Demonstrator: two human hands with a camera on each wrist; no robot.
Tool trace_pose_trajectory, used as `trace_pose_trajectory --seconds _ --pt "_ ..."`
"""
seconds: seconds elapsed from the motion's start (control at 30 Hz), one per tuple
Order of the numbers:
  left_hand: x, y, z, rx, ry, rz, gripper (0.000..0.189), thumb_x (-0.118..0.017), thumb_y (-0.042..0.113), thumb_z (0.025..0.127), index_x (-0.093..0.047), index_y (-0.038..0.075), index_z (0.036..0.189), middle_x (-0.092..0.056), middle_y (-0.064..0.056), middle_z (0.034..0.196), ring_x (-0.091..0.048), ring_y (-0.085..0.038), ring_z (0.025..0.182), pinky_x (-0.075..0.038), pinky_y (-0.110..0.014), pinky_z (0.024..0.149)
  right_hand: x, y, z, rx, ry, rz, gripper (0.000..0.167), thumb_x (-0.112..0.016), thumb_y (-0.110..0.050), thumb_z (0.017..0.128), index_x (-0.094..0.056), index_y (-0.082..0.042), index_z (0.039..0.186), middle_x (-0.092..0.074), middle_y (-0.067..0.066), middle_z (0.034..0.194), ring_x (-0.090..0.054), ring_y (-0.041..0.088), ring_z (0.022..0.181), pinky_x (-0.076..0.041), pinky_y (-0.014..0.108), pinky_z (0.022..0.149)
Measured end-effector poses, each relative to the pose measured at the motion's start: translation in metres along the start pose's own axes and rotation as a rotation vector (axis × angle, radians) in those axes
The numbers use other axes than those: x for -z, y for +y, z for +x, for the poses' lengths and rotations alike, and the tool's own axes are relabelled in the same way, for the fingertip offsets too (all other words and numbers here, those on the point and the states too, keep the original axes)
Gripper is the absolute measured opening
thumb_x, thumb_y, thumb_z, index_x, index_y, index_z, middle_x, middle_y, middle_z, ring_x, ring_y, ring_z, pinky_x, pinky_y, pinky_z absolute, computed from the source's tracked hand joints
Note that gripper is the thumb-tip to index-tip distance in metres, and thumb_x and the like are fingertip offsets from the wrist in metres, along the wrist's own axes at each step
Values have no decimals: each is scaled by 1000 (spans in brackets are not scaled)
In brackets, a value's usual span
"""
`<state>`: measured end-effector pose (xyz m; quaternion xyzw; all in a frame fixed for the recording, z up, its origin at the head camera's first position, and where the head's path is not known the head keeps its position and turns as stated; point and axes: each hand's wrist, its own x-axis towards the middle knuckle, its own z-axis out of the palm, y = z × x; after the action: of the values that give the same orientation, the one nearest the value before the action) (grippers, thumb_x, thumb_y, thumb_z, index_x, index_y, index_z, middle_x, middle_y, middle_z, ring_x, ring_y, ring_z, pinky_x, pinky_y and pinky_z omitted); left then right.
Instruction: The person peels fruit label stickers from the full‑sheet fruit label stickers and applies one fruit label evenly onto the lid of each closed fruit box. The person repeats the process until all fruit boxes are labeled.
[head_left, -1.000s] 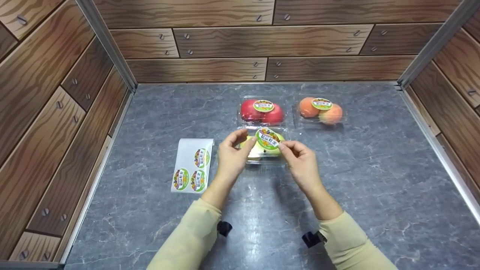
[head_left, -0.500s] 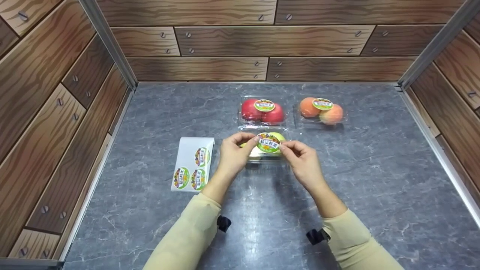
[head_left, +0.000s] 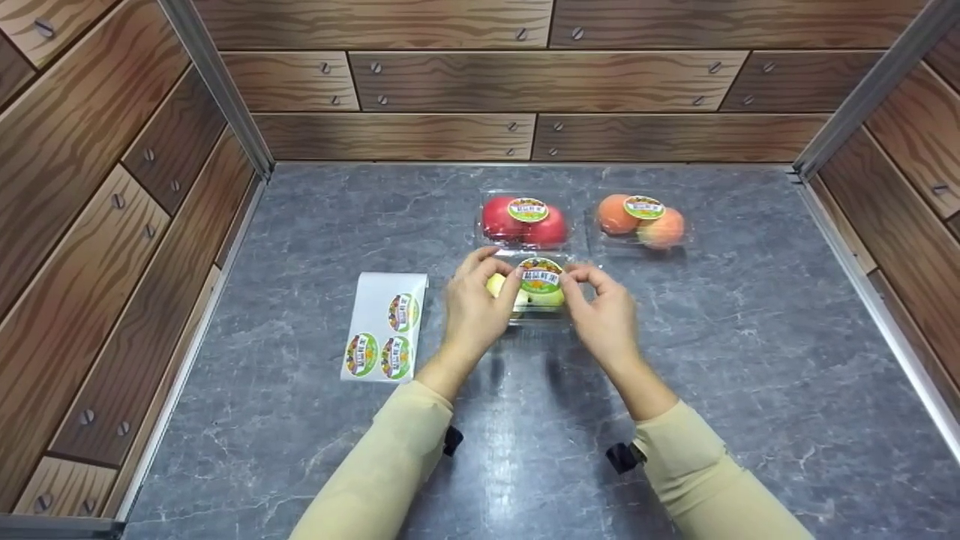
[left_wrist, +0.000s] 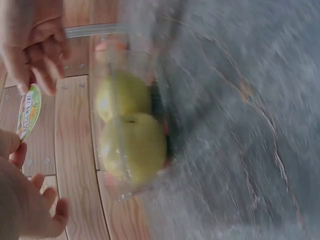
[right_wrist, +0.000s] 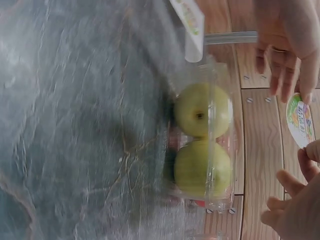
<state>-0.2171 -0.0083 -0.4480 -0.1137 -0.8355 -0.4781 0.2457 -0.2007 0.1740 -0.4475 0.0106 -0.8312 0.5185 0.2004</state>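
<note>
Both hands hold a round fruit label sticker (head_left: 540,276) by its opposite edges. My left hand (head_left: 477,304) pinches its left edge; my right hand (head_left: 604,319) pinches the right. Beneath it stands a clear plastic clamshell box (head_left: 541,321) with two green apples (right_wrist: 202,167), partly covered in the head view. Both wrist views show a gap between the label (left_wrist: 29,112) and the box lid. To the left of my left hand lies a white backing sheet (head_left: 381,296) bearing several like labels.
Just behind, a clear box of red apples (head_left: 501,219) carries a label on top. At its right stands a labelled box of orange-coloured fruit (head_left: 660,229). Wood-patterned walls (head_left: 480,82) enclose the grey marbled table (head_left: 750,337) at the back and sides.
The sticker has turned from a slant to level, its print now upright, over the green apples. Both hands still pinch it; the left hand has shifted slightly right.
</note>
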Motion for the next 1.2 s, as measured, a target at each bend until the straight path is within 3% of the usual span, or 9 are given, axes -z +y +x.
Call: trace_pose_trajectory --seconds 0.17,0.33,0.9,1.2 --pt "-6 -8 2 -146 -9 215 17 -74 23 98 -71 11 86 -65 -15 142 -52 -37 142 -43 -62 109 -8 8 6 183 14 -168 14 -72 -8 98 -70 0 87 -70 27 130 -55 49 137 -36 53 122" --pt "-10 -14 8 -188 -63 332 19 -72 24 99 -70 11 86 -61 -17 148 -46 -40 147 -39 -63 115 -14 13 14 277 13 -245 15 -72 -7 96 -67 1 85 -67 32 133 -52 53 139 -30 58 124" --pt "-17 -20 21 -64 -229 458 21 -68 29 103 -74 11 96 -51 -19 158 -33 -39 155 -27 -62 124 -23 18 27 197 -71 -347 16 -71 -11 98 -68 2 88 -61 30 143 -43 56 145 -22 64 125" --pt "-19 -24 18 -77 -243 492 19 -68 27 102 -75 11 97 -50 -20 158 -32 -42 155 -28 -64 123 -27 23 27 206 -70 -363 16 -71 -10 95 -67 1 86 -63 31 140 -45 59 141 -24 69 122"
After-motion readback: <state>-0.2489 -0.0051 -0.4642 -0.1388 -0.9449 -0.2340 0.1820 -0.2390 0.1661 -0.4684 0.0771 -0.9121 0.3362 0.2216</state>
